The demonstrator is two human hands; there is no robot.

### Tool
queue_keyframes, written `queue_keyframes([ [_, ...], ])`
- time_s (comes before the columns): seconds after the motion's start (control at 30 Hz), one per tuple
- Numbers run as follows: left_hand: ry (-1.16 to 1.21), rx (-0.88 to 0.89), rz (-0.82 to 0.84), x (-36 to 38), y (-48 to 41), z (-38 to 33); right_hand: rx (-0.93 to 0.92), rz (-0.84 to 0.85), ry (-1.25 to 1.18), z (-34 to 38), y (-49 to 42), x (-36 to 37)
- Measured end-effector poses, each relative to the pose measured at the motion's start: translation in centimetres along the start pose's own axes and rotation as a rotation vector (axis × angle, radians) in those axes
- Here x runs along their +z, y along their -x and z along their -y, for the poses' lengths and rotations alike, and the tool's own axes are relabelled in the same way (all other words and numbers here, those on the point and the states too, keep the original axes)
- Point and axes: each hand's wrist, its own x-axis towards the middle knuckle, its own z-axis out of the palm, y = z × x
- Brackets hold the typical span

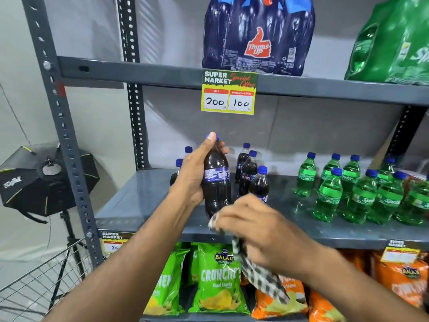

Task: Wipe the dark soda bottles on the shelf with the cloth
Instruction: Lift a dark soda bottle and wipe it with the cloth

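Nearest the camera, the right hand [253, 231] is closed around a black-and-white checked cloth [260, 275], pressing its bunched end against the base of a dark soda bottle [216, 180] while the rest hangs down in front of the snack bags [218, 280] on the lower shelf. The left hand [197, 173] wraps the bottle's side and neck, holding it upright and lifted above the front of the grey middle shelf [144, 201]. Behind it, more dark bottles [249, 173] stand on that shelf, with green bottles [352, 191] to their right and a price card [229, 92] on the shelf edge above.
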Motion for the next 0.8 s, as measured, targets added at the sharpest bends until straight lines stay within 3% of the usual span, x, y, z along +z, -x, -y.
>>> queue_keyframes([
  [0.13, 0.031, -0.032, 0.130, 0.5, 0.7, -0.1, 0.139, -0.403, 0.022, -2.5, -2.5, -3.2],
  [0.2, 0.058, -0.037, 0.219, 1.0, 1.1, 0.0, 0.176, -0.474, 0.062, -3.4, -4.0, -4.0],
  [0.37, 0.103, -0.031, 0.251, 1.9, 1.7, -0.1, 0.126, -0.395, 0.116, -3.6, -4.9, -2.9],
  [0.6, 0.201, 0.020, 0.152, 1.3, 1.1, 0.1, 0.080, -0.306, 0.080, -1.8, -0.8, 0.4],
  [0.73, 0.140, 0.026, 0.187, 0.9, 1.2, -0.3, 0.034, -0.146, 0.051, -0.8, 2.0, 2.2],
  [0.8, 0.086, 0.008, 0.188, 0.9, 1.4, -0.2, 0.045, -0.170, -0.018, -0.8, 2.3, 1.7],
])
